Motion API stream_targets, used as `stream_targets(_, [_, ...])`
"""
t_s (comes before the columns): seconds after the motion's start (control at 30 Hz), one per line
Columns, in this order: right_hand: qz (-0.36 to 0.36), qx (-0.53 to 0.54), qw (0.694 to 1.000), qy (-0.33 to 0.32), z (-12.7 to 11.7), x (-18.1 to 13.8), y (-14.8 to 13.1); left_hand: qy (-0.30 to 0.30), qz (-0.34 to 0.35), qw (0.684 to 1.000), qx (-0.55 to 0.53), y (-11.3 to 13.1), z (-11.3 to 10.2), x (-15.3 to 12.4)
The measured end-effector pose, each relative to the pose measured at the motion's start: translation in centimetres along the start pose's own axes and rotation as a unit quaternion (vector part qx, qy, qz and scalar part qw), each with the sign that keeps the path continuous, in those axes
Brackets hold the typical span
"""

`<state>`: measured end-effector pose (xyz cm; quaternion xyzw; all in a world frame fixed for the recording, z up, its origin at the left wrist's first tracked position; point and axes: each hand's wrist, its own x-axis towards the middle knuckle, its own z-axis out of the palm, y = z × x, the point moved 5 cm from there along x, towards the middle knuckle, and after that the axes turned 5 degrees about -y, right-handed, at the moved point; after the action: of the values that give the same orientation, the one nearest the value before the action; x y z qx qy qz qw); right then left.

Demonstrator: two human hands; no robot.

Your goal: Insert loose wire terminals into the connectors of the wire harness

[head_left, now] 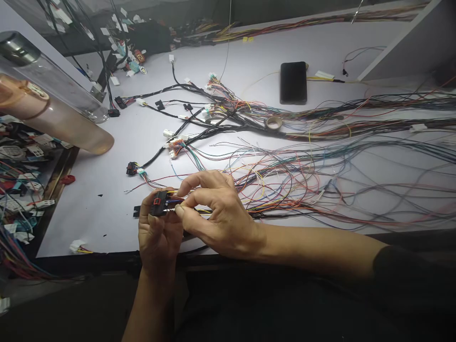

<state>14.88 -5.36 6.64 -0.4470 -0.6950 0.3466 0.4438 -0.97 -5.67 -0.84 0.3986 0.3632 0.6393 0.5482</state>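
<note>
Near the front edge of the table, my left hand (160,232) grips a black wire connector (158,203) with a small red-orange square on its face. Several coloured wires run out of the connector's right side. My right hand (217,209) pinches a thin wire between thumb and forefinger; its silvery terminal (170,210) points left, right at the connector. Whether the tip is inside a hole is too small to tell. Just above the hands lie a black connector (131,168) and a teal-white connector (141,173) on their wires.
Loose wires (302,175) and taped harness bundles (249,127) spread rightward. A roll of tape (273,123) and a black box-like object (293,82) lie behind. Two bottles, one peach (60,118), one clear (67,78), show at left, beside heaped connectors (24,161).
</note>
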Motion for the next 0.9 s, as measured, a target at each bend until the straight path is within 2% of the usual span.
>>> stream_targets(0.27, [0.007, 0.004, 1.0, -0.027, 0.36, -0.11, 0.29, 0.008, -0.015, 1.0, -0.014, -0.16, -0.09, -0.2])
stream_targets(0.57, [-0.056, -0.075, 0.995, -0.021, 0.66, -0.48, 0.69, 0.007, -0.03, 0.998, -0.048, -0.1, 0.63, -0.08])
stream_targets(0.73, [-0.086, -0.106, 0.99, -0.027, 0.76, -0.48, 0.7, 0.035, -0.045, 0.997, -0.045, -0.27, 0.41, -0.05])
stream_targets(0.9, [-0.077, -0.106, 0.991, -0.039, 0.73, -0.42, 0.91, 0.05, -0.057, 0.996, -0.047, -0.41, 0.08, -0.13])
